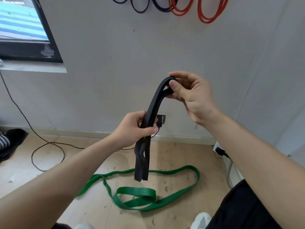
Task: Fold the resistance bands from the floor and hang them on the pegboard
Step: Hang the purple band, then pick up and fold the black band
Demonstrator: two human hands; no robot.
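The black band [153,104] is up in the air, folded into a long bunch. The left hand [132,128] is curled round its middle. The right hand [189,95] pinches the bend at its top. To fold it well, I think both hands should hold tight, keep the strips flat, and make the loose ends match. Under the black band, a green band [137,190] lies on the floor [49,171]. High above it, orange bands [206,14] and purple bands [140,7] hang up.
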